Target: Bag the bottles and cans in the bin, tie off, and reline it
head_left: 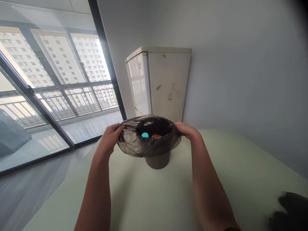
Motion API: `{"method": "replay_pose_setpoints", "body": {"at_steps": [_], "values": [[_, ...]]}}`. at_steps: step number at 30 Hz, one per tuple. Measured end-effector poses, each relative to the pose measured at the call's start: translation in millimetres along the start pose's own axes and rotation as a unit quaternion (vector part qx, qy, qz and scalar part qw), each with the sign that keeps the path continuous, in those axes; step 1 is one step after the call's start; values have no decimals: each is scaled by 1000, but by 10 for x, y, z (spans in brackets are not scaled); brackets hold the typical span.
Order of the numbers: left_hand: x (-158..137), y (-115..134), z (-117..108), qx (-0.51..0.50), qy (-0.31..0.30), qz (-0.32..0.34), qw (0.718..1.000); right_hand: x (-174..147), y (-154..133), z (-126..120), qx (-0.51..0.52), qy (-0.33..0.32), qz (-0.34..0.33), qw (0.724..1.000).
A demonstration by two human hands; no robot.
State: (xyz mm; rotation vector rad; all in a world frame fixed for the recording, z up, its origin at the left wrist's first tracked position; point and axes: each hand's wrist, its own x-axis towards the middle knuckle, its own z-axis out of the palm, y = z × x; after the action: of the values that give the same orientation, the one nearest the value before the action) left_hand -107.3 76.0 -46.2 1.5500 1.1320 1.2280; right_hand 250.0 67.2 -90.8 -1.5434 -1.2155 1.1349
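A small dark trash can (157, 163) stands upright on the pale green table. Its rim is covered by a thin black garbage bag (134, 147), folded outward and hanging down around the sides. My left hand (109, 138) pinches the bag's edge at the left, thumb on top. On the opposite side my right hand (187, 130) grips the bag's edge, its fingertips partly hidden behind the plastic. Inside the bag's mouth lie a turquoise round cap (145, 135) and an orange-red piece of packaging (156, 136); whatever is beneath them is hidden.
The pale green table (149, 199) spreads under both arms. Behind it stands an old white refrigerator (168, 77) against the grey wall (235, 70). A glass sliding door (60, 96) is at the left. Something black and blurred (291, 211) shows at the lower right.
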Motion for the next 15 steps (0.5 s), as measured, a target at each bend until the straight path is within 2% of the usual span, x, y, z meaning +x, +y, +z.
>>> {"method": "replay_pose_setpoints", "body": {"at_steps": [3, 5, 10, 12, 15], "values": [[-65, 105, -35, -23, 46, 25, 998, -51, -92, -55, 45, 17, -42, 998], [-116, 189, -86, -76, 66, 28, 994, -131, -165, -141, 101, 54, -75, 991], [-216, 364, -265, -279, 37, -29, 959, -409, -344, -313, 292, 127, -178, 931], [-229, 401, -303, -343, 73, -23, 936, -501, -409, -307, 286, 147, -228, 919], [-237, 440, -304, -406, 145, 28, 902, -606, -510, -212, 264, 169, -277, 908]]}}
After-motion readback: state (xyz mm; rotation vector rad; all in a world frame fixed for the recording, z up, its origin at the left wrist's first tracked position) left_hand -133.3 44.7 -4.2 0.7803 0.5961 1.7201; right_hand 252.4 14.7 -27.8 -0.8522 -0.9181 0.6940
